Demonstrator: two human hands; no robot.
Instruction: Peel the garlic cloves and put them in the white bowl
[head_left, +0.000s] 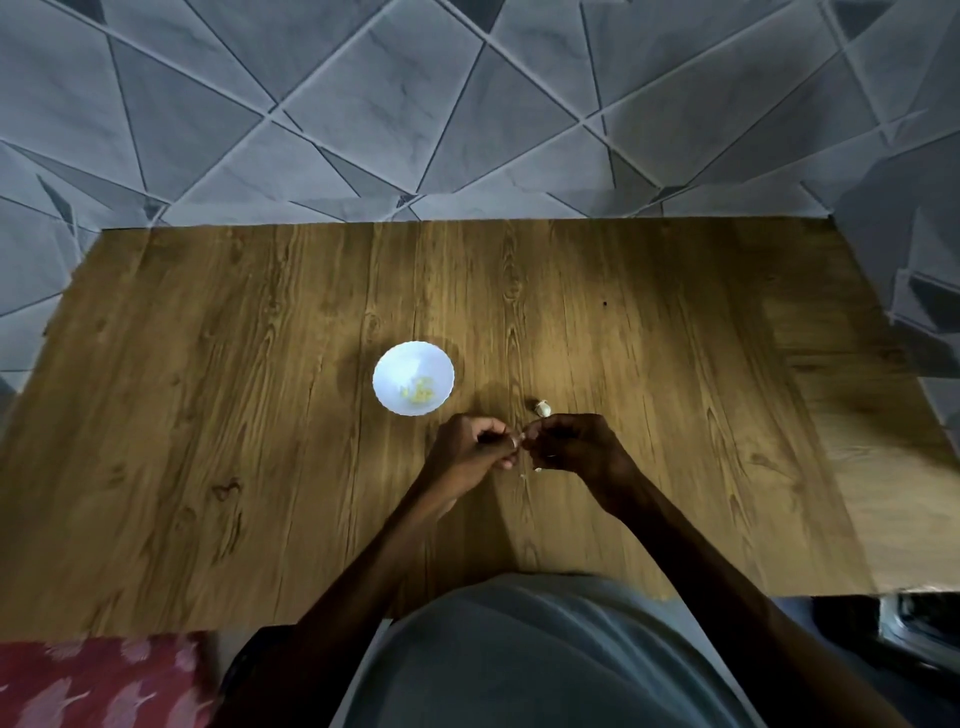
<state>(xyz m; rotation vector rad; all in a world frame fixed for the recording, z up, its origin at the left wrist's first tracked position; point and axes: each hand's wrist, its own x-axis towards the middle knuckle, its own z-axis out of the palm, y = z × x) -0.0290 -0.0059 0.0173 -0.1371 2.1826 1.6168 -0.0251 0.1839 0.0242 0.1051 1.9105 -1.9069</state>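
The two hands meet above the middle of the table (208, 415), toward its near edge. The left hand (470, 452) and the right hand (571, 447) are both curled, and their fingertips come together on a garlic clove (518, 440). The fingers cover nearly all of the clove. Only a pale sliver shows between them, so I cannot tell how much skin is on it. The light is dim and the right hand lies in shadow, so its single fingers are hard to tell apart.

Just beyond the right hand's knuckles, another clove (542, 408) lies on the wood, pale with a darker end. It touches neither hand. A tiny scrap of peel (537, 470) lies under the hands, nearer the near edge.

The white bowl (397, 364) stands upright to the left of the hands, near them but apart, about midway between the far and near edges. Inside it, low on the side toward the hands, sits a small heap of yellowish pieces (421, 393), too blurred to count.

A grey shirt (545, 660) hides part of the near edge. A red patterned cloth (104, 680) is cut off at the bottom left. Past the near right corner is a dark thing (914, 623) I cannot make out. Grey tiles (363, 114) lie beyond the far edge.
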